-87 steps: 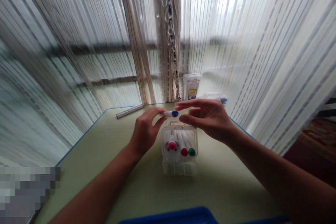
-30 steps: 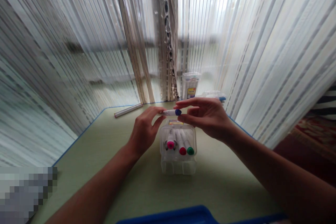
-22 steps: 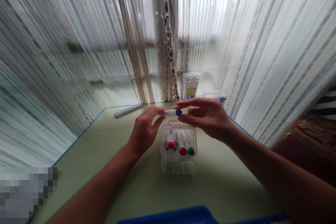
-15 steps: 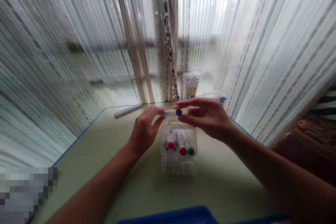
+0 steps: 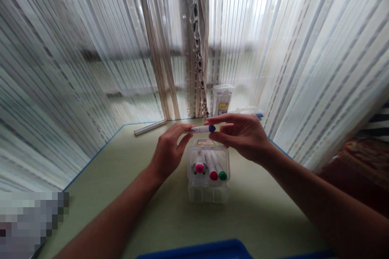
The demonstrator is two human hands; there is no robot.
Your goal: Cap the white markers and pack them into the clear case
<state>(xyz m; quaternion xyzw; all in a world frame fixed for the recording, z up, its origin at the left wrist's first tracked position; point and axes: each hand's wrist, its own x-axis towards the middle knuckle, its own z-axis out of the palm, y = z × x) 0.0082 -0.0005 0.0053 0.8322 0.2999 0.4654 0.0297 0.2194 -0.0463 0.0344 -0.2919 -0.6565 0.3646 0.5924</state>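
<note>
One marker (image 5: 201,129), apparently pinched by left hand (image 5: 170,145).

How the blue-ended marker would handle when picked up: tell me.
The marker is probably stiff, since its barrel runs straight without sagging. It looks light: it is slim, and the left hand pinches it near one end. Its barrel appears smooth, so it may be slightly slippery.

Count: left hand (image 5: 168,147), one; right hand (image 5: 244,133), one; blue-ended marker (image 5: 203,129), one; markers (image 5: 213,175) in clear container (image 5: 208,195), three; upright case (image 5: 223,99), one.
</note>
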